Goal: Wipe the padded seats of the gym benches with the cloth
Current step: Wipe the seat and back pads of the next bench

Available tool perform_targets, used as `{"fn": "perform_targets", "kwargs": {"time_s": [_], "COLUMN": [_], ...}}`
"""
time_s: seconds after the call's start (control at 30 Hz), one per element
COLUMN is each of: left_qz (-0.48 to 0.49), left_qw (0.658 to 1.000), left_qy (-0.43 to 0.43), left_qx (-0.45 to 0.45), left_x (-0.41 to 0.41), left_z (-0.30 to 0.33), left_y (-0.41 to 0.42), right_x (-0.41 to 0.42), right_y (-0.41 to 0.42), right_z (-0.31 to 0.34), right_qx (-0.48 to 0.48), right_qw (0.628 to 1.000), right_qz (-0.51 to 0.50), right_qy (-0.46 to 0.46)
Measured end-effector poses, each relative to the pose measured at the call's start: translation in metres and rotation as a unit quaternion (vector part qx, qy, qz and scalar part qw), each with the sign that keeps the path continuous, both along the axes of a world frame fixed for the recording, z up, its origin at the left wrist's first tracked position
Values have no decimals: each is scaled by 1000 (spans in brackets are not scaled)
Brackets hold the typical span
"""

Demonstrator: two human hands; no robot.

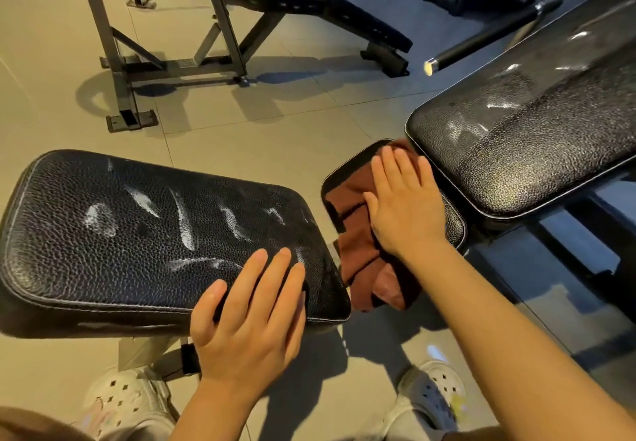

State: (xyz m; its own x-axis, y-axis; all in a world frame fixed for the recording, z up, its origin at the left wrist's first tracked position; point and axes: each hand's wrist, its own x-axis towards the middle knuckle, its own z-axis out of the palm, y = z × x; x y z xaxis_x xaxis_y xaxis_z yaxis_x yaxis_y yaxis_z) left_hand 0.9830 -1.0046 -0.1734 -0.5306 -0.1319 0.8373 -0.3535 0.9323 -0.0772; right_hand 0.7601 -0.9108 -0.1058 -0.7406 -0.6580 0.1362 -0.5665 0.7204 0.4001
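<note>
Both forearms are bare, with no sleeve, watch or ring to see on the left hand (247, 316) or the right hand (406, 203). On the feet are pale grey clog sandals with small square holes, the left one (124, 402) and the right one (430, 396). The right clog has a yellowish mark on its side.

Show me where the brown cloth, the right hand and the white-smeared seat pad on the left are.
brown cloth (358, 261): head view, on the bare folds left of the hand.
right hand (406, 210): head view, on the back of the hand.
white-smeared seat pad (137, 234): head view, on its top surface.
</note>
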Motion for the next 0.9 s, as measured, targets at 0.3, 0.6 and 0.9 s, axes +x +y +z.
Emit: {"fn": "perform_targets", "kwargs": {"time_s": [0.3, 0.6, 0.9], "left_qz": [-12, -15, -6], "left_qw": [1000, 999, 999], "left_qy": [7, -6, 4], "left_qx": [20, 29, 39], "left_x": [-1, 4, -5], "left_z": [2, 6, -2], "left_y": [1, 2, 7], "right_x": [68, 55, -2], "right_y": [49, 63, 25], "right_z": [-36, -22, 4], "right_qx": [-79, -152, -48], "right_qw": [996, 988, 998], "right_qz": [41, -15, 32], "right_qy": [22, 22, -6]}}
